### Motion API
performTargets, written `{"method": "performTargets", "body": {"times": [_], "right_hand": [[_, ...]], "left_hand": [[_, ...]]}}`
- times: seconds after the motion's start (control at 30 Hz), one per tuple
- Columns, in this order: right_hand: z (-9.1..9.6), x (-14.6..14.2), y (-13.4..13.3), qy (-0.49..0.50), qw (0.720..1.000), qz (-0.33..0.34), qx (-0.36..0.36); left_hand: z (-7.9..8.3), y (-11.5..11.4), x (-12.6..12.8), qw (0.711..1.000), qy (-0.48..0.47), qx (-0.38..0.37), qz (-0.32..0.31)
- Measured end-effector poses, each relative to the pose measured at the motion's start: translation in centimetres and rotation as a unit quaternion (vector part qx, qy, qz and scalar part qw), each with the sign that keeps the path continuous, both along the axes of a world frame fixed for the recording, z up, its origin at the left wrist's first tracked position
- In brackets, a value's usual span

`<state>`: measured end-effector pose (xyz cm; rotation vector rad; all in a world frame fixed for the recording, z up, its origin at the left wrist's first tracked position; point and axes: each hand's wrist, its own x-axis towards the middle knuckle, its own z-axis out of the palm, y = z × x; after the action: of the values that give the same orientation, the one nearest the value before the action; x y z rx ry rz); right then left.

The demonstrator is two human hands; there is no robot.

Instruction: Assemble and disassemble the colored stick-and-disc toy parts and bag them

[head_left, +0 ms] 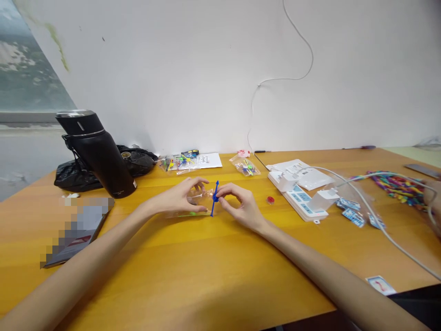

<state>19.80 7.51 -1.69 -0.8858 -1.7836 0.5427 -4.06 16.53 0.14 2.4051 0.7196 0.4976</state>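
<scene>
Between thumb and fingertips, my right hand (243, 204) pinches a thin blue plastic arrow-shaped piece (212, 208) with a hub at its middle and a pointed top. It stands nearly upright over the table. Just left of it, my left hand (184, 196) is curved with thumb and fingers apart. A clear plastic bag (206, 195) with small parts lies under and beside those left fingers, partly hidden by them. A green strip (193, 214) shows near the left thumb. Right of my right hand sits a small red round piece (270, 200).
A black bottle (99, 154) and a dark notebook (81, 230) stand and lie left. Bags of coloured parts (245, 165) lie at the back. A white power strip (301, 200) with trailing cables is right, near colourful strands (396, 186) and another person's hand (434, 202).
</scene>
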Motion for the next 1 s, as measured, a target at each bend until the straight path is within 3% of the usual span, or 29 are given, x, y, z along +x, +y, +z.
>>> {"method": "performTargets", "body": {"times": [0.3,0.47,0.63,1.0], "right_hand": [[-1.4,0.6,1.4,0.097,0.991,-0.019,-0.090],[-2.1,0.9,2.4,0.234,0.956,0.009,-0.177],[-2.6,1.3,3.1,0.291,0.927,-0.010,-0.237],[-1.8,1.7,2.9,0.189,0.965,-0.044,-0.175]], "left_hand": [[-0.6,-0.5,-0.2,0.997,0.062,-0.022,-0.045],[-1.0,-0.4,-0.1,0.997,0.060,0.005,-0.044],[-1.4,0.1,-0.4,0.999,0.041,0.016,-0.031],[-1.5,0.9,-0.9,0.999,-0.017,-0.033,0.011]]}}
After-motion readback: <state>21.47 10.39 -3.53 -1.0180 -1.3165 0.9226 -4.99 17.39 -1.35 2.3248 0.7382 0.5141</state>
